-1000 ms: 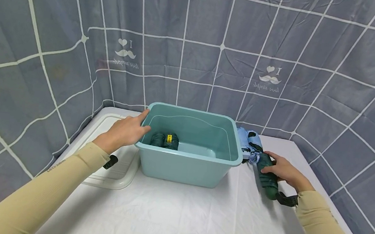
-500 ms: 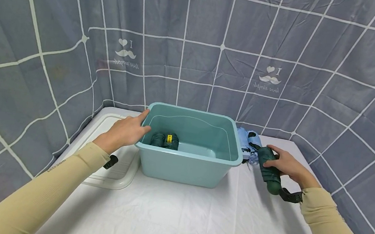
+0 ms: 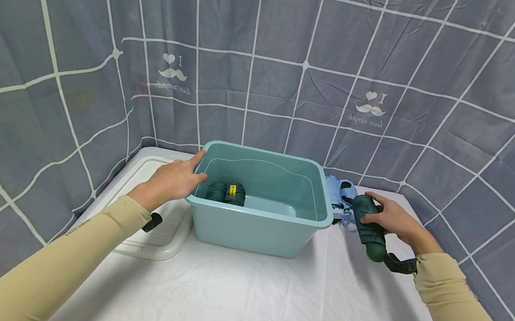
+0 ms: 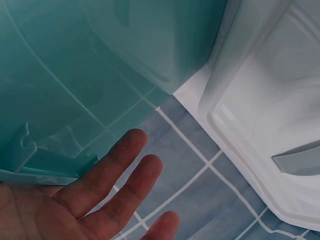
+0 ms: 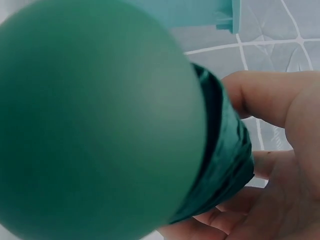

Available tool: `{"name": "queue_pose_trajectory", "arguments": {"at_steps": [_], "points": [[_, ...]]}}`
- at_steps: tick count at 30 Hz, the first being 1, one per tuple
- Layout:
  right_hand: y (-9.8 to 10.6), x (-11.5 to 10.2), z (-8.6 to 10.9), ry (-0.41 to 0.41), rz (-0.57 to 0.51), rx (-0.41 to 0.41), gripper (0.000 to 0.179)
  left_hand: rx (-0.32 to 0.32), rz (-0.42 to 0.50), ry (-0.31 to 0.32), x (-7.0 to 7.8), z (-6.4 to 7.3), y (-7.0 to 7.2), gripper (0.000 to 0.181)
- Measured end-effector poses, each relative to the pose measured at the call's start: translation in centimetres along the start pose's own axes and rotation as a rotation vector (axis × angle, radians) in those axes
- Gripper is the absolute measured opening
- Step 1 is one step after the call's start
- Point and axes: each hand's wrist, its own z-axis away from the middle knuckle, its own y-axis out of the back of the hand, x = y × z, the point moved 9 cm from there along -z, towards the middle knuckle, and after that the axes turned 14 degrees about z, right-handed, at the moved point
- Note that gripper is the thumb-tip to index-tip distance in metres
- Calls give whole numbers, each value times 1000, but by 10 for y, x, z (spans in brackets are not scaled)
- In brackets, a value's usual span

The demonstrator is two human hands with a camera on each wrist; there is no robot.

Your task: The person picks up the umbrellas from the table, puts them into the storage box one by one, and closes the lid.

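My right hand grips a folded dark green umbrella by its wrapped canopy, tilted above the table. The rounded green handle end fills much of the right wrist view. To the left stands a teal plastic bin; a dark green rolled bundle with a yellow tag lies inside, beside another dark green one. My left hand rests at the bin's left rim, thumb over the inner side. In the left wrist view, the fingers extend fairly straight outside the wall.
Folded light blue umbrellas lie behind the bin's right end, partly hidden. A white lid lies on the table left of the bin. Grey checked curtains enclose the back and sides.
My right hand has lifted the green umbrella off the table beside the blue ones and drawn it slightly up and right. The left hand and bin have stayed put.
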Motion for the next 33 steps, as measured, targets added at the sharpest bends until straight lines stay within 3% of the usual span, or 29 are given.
{"name": "queue_pose_trajectory", "arguments": {"at_steps": [13,33], "points": [[15,-35,0,41,49,63,92,2,0,-4,0,0,0,73],[25,-87,-6,50,46,60,90,14,-10,-12,0,0,1,74]]}}
